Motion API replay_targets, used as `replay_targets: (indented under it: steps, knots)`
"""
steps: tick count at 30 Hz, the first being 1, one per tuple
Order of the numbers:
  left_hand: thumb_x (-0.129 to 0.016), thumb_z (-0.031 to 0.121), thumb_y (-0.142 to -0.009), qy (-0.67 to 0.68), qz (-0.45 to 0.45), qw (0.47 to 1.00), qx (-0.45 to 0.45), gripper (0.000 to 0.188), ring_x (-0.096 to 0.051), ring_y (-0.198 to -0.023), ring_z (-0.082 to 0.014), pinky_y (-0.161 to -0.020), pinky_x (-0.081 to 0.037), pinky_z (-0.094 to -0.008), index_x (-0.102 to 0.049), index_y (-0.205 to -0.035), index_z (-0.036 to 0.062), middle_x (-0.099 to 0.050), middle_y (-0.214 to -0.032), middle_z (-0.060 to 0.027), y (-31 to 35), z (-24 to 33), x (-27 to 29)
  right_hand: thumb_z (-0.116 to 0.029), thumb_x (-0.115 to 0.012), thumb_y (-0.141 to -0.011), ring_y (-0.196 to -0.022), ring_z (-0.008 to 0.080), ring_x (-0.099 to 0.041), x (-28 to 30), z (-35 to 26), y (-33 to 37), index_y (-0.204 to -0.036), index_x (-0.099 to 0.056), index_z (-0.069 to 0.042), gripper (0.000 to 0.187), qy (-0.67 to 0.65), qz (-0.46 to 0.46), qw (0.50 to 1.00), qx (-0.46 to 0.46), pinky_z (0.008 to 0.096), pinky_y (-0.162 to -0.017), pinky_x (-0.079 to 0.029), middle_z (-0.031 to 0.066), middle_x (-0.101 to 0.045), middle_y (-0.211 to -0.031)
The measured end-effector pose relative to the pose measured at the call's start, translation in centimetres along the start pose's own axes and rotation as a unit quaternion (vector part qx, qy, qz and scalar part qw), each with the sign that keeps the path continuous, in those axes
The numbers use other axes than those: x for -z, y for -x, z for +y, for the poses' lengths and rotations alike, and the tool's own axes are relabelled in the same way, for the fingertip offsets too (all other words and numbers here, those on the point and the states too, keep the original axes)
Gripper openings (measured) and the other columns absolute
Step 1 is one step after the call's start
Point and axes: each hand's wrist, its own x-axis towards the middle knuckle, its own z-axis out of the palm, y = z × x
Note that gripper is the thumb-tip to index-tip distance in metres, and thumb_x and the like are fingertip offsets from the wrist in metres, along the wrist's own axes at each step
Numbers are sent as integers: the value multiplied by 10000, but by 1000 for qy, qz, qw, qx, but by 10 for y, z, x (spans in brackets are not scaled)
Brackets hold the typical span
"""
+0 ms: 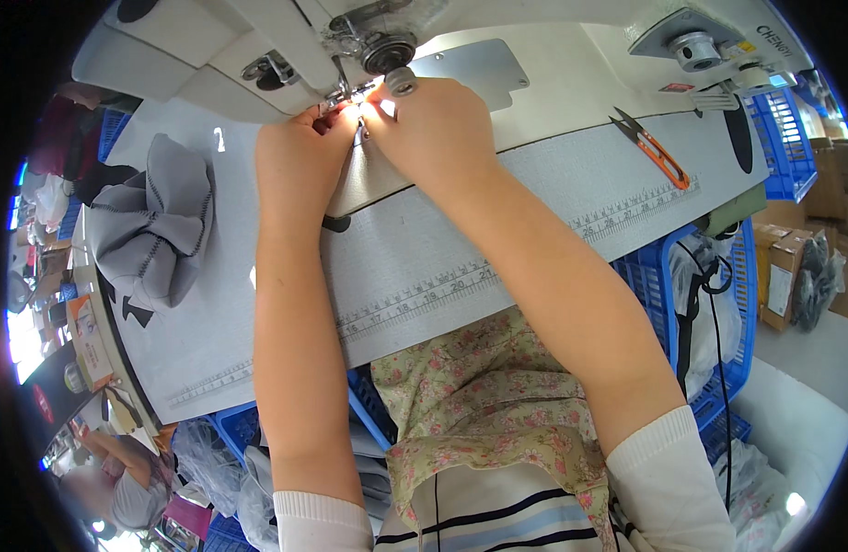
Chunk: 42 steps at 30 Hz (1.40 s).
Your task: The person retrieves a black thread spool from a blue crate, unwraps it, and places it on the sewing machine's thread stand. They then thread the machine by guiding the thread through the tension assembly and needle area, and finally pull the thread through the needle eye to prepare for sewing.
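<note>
Both my hands are close together under the lit needle area (pixel 344 90) of a white sewing machine (pixel 203 69). My left hand (pixel 299 166) is closed, with its fingertips pinched just left of the presser foot. My right hand (pixel 439 133) is closed too, its bent fingers near my left fingertips on the right side. Whatever they pinch is hidden by the fingers and the lamp's glare. A gathered grey fabric piece (pixel 161 230) with dark zigzag stitching lies left of my left forearm. Orange-handled thread snips (pixel 663 161) lie on the table to the right.
The grey sewing table (pixel 396 267) carries a printed ruler scale near its front edge. Small black scraps (pixel 137 313) lie beside the grey fabric. Blue plastic baskets (pixel 744 322) with bags stand at the right and below the table. Another person (pixel 134 488) sits at the far lower left.
</note>
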Motion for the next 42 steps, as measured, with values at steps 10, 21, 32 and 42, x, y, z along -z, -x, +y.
replay_targets:
  steps: [10, 21, 32, 42]
  knots:
    - [-679, 207, -752, 109, -6, 994, 8, 263, -602, -591, -168, -600, -463, -290, -695, -918, 3, -664, -689, -115, 0, -4, -3, -192, -624, -760, -586, 265, -619, -1, 3, 0, -678, -645, -115, 114, 22, 10, 1000, 18, 371, -526, -476, 78, -620, -606]
    - [-645, 239, -777, 45, 15, 999, -6, 263, -608, -579, -189, -572, -462, -317, -687, -859, -7, -666, -683, -116, -4, -16, 1, -204, -638, -723, -572, 248, -607, 9, 1, -2, -697, -664, -89, 121, -94, 10, 995, -12, 347, -534, -477, 74, -619, -612]
    - [-504, 100, -891, 755, 43, 602, 256, 131, -578, -691, -171, -618, -436, -253, -493, -987, 12, -620, -933, -104, -24, -41, 42, -217, -599, -794, -586, 81, -540, 30, 24, -9, -743, -677, -22, 217, -342, -33, 921, -185, 245, -530, -405, 11, -575, -600]
    - [-594, 223, -781, 131, -100, 986, 30, 237, -542, -610, -129, -600, -419, -272, -655, -865, 10, -656, -680, -69, -7, -38, 63, -230, -596, -796, -559, 89, -539, 32, 19, -11, -764, -684, -23, 227, -279, -60, 940, -186, 250, -511, -395, 20, -571, -591]
